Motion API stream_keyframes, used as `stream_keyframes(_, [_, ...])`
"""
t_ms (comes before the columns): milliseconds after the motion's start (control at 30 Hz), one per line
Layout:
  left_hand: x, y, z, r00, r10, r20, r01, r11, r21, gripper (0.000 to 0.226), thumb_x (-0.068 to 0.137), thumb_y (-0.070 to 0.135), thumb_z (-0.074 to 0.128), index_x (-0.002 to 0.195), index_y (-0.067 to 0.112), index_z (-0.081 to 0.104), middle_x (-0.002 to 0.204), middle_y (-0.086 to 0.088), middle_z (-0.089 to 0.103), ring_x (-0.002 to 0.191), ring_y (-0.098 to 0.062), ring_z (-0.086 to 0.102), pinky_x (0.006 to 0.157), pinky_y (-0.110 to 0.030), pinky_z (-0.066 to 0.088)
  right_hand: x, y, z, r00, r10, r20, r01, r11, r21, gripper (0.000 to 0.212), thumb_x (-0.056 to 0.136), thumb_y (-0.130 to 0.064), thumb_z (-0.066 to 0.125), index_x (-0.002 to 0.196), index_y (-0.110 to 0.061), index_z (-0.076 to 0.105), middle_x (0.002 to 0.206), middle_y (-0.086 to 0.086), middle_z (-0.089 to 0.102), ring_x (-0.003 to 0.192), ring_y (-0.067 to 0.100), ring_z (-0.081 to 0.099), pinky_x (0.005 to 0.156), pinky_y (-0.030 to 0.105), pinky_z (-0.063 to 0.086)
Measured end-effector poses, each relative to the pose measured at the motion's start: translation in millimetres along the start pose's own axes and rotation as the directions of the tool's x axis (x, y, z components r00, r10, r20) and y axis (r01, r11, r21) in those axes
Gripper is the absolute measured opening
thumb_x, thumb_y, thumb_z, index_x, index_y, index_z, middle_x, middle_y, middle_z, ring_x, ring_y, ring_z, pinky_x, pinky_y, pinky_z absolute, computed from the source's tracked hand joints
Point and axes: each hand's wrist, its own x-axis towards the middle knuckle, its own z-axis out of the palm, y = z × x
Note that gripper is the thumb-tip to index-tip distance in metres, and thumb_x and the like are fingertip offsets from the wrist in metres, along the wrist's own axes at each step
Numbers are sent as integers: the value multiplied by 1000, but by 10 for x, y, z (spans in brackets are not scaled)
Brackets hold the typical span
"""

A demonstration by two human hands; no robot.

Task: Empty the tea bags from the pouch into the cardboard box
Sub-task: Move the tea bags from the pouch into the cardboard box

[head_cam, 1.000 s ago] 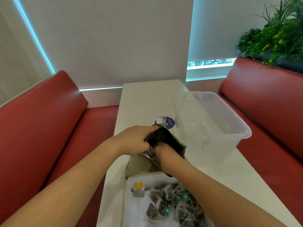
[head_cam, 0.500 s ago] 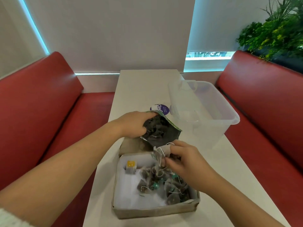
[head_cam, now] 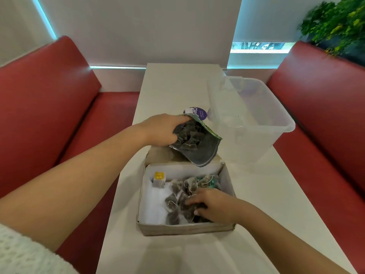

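Observation:
My left hand [head_cam: 161,129] grips the open pouch [head_cam: 199,144] by its rim, above the far flap of the cardboard box [head_cam: 185,229]. The pouch has a green outside and a silvery lining, and several dark tea bags show in its mouth. The box sits on the white table and holds a heap of dark pyramid tea bags [head_cam: 182,196] with strings and teal tags. A lone tea bag with a yellow tag [head_cam: 159,178] stands in its far left corner. My right hand [head_cam: 214,207] is down in the box on the heap, fingers curled onto tea bags.
A clear plastic tub [head_cam: 256,119] stands on the table [head_cam: 266,204] just right of the pouch. A round purple sticker [head_cam: 197,112] lies behind the pouch. Red bench seats [head_cam: 49,107] flank the narrow table on both sides, and a green plant [head_cam: 335,22] is at the far right.
My right hand came out of the pouch with tea bags and dropped down into the box onto the heap. The left hand kept hold of the pouch. The camera tilted down.

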Motion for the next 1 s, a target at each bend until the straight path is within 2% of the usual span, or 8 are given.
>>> stream_keyframes(133, [2, -1, 8, 1000, 0, 5, 0, 1000, -5, 68, 83, 7, 53, 144, 30, 33, 127, -8, 59, 88, -15, 46, 71, -25, 35, -13, 21, 25, 989, 29, -145, -24, 999, 37, 43, 91, -10, 54, 130, -28, 55, 124, -2, 44, 108, 13, 46, 94, 16, 34])
stream_keyframes(267, [12, -16, 0, 1000, -3, 8, 3, 1000, -23, 68, 82, 7, 53, 144, 31, 33, 127, -8, 59, 86, -16, 47, 71, -26, 37, 2, 16, 32, 993, 39, -113, -33, 998, 56, 32, 88, -4, 56, 114, -21, 65, 102, -3, 65, 94, 14, 58, 83, 20, 46])
stream_keyframes(400, [5, -19, -3, 1000, -1, 10, 1, 999, -40, 67, 82, 7, 53, 142, 31, 35, 127, -8, 60, 87, -17, 48, 71, -26, 37, 5, 7, 54, 999, 31, 18, -33, 993, 110, 45, 91, -1, 45, 128, -24, 56, 123, -3, 63, 111, 11, 57, 90, 17, 42])
stream_keyframes(500, [-7, -10, -14, 1000, -2, 14, 2, 999, -49, 68, 82, 7, 53, 143, 31, 35, 126, -7, 60, 85, -16, 48, 69, -25, 36, -12, -27, 11, 1000, 19, -11, -18, 994, 109, 51, 91, 2, 39, 132, -24, 53, 126, -3, 63, 116, 11, 56, 96, 19, 43])
stream_keyframes(667, [3, -26, -28, 1000, -13, 9, 14, 999, -45, 70, 82, 6, 50, 144, 34, 32, 127, -7, 59, 87, -17, 49, 70, -26, 37, -74, -144, -206, 898, -52, -437, 94, 993, 74, 25, 92, -12, 53, 112, -20, 68, 107, -5, 67, 92, 7, 60, 83, 22, 51])
stream_keyframes(767, [16, -16, -64, 1000, -21, 11, 22, 997, -78, 70, 84, 5, 47, 145, 35, 29, 132, -7, 56, 98, -20, 53, 77, -29, 44, 16, -199, -409, 751, -131, -647, 134, 990, -44, 25, 92, -8, 53, 111, -14, 67, 109, -2, 64, 98, 10, 56, 87, 23, 49])
stream_keyframes(833, [19, 0, -99, 1000, -15, 18, 17, 996, -91, 70, 84, 6, 47, 145, 36, 29, 131, -7, 57, 104, -22, 55, 83, -33, 48, 196, -204, -552, 717, -134, -684, 103, 991, -87, 29, 91, -3, 51, 116, -10, 65, 117, 5, 63, 106, 18, 57, 91, 30, 49])
stream_keyframes(1000, [28, 76, -170, 999, 14, 41, -11, 997, -76, 73, 82, 6, 51, 145, 38, 30, 127, -5, 59, 93, -18, 52, 77, -28, 43, 900, -187, -901, 902, 147, -407, -208, 972, -109, 52, 90, -11, 53, 140, -13, 40, 138, 16, 47, 119, 33, 49, 103, 40, 40])
